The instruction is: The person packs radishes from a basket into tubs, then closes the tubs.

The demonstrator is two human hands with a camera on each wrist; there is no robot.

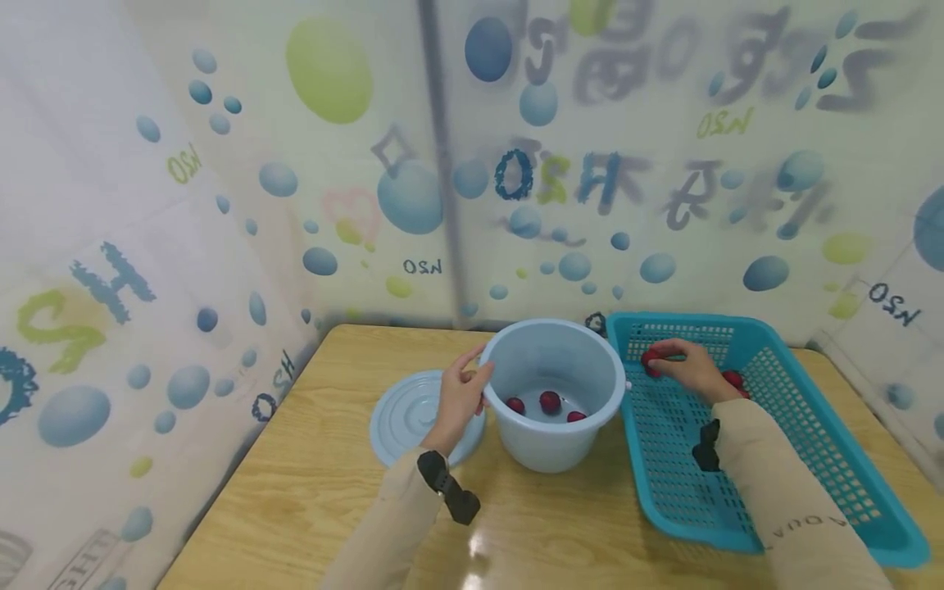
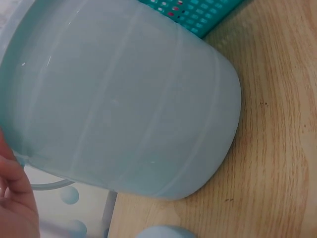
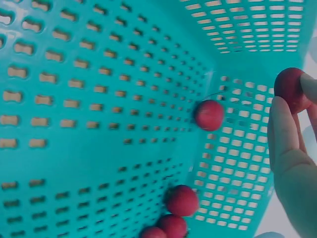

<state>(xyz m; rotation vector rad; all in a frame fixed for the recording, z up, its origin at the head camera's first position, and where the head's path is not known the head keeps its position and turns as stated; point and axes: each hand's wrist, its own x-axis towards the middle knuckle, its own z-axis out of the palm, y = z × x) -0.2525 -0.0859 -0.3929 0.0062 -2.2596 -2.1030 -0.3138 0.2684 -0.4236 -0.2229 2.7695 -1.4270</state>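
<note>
My left hand (image 1: 459,399) grips the left rim of a pale blue bucket (image 1: 549,449). Inside the bucket lie three round red fruits, one near the middle (image 1: 550,401). The left wrist view shows mostly the bucket's outer wall (image 2: 133,99), with part of the hand (image 2: 17,198) at the left edge. My right hand (image 1: 692,370) pinches a round dark-red fruit (image 3: 291,90) between thumb and fingers, above the far end of a turquoise basket (image 1: 640,467). Below, one fruit (image 3: 209,115) sits apart in the basket and several more (image 3: 182,200) lie together.
A round pale blue lid (image 1: 398,418) lies on the wooden table (image 1: 295,459) left of the bucket, partly behind my left hand. The basket stands close to the bucket's right side. Patterned sheeting (image 1: 354,205) rises behind the table and along its left side.
</note>
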